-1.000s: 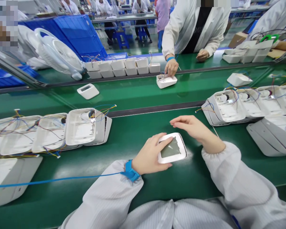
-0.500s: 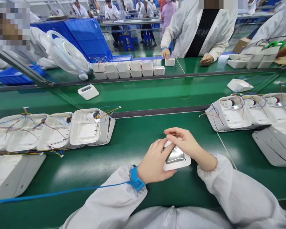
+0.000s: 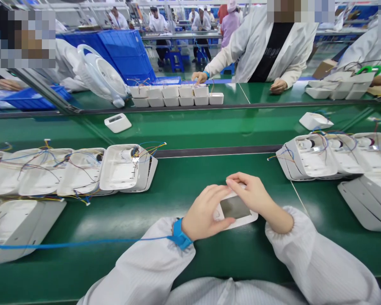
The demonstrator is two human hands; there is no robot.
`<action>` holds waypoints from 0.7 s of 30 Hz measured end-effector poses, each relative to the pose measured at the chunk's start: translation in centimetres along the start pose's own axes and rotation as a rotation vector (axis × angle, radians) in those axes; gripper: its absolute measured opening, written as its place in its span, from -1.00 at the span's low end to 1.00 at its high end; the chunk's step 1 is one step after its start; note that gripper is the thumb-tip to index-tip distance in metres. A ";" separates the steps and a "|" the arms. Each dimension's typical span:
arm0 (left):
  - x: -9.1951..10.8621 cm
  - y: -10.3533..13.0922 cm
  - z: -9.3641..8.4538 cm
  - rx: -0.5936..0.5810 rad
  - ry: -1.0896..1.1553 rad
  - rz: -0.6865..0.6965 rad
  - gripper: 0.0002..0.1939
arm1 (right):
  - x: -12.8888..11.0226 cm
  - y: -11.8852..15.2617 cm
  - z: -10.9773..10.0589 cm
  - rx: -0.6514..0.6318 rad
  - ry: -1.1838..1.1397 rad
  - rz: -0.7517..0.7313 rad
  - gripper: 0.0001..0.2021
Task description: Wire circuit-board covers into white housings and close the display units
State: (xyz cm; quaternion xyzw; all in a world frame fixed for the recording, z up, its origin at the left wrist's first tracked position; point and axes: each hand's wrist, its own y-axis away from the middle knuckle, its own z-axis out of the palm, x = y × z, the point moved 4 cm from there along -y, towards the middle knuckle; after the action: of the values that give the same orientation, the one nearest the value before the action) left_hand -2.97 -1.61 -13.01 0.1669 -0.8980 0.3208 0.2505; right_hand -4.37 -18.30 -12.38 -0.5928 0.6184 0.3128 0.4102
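Note:
A white panel with a grey screen [image 3: 236,207] lies tilted on the green table [image 3: 190,169], between my two hands. My left hand [image 3: 205,213], with a blue strap at the wrist, grips the panel's left side, thumb on the near part and fingers across the far left corner. Curled over the far right edge of the panel is my right hand [image 3: 253,195], its fingertips close to those of the left. The far edge of the panel is partly hidden under the fingers.
White housings with wires [image 3: 119,169] stand in a row at left, and more housings [image 3: 314,156] at right. Single white parts [image 3: 118,123] lie beyond the dark rail. Across the table a person's hand [image 3: 199,77] touches small white boxes. A blue cord runs left from my wrist.
My left thumb has moved onto the panel's near part, and more of the screen shows. The co-worker's hand has moved left to the row of boxes. The view has shifted slightly.

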 end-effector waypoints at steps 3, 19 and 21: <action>-1.3 0.2 -0.5 0.024 0.191 -0.305 -0.51 | -0.8 0.4 -0.2 0.088 0.061 -0.211 -0.82; -1.0 0.5 -0.8 0.094 -0.013 -0.292 -0.71 | -0.9 0.5 -0.3 0.156 0.142 -0.268 -0.77; -1.0 0.4 -0.9 0.091 -0.015 -0.295 -0.71 | -0.7 0.5 -0.3 0.178 0.175 -0.238 -0.74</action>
State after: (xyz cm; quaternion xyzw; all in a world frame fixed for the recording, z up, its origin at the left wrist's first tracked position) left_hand -2.04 -0.60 -13.19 0.3106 -0.8503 0.3195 0.2802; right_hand -4.97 -18.17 -11.66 -0.6481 0.6026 0.1531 0.4398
